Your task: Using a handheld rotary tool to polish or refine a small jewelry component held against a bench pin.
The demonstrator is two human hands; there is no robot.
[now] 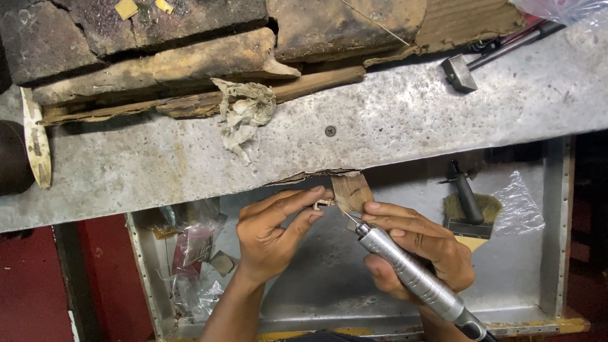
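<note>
My left hand (269, 231) is pinching a small pale workpiece (323, 204) against the wooden bench peg (352, 192). My right hand (418, 247) is gripping a silver rotary handpiece (411, 275), its tip meeting the piece. Below, a metal tray (557, 253) is holding a brush (472, 212).

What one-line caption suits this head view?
Left hand pinches a small pale piece while right hand aims a silver rotary handpiece.

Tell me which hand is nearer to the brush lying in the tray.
Right. The right hand, holding the silver rotary tool, sits just left of the brush; the left hand is farther left, beyond it.
</note>
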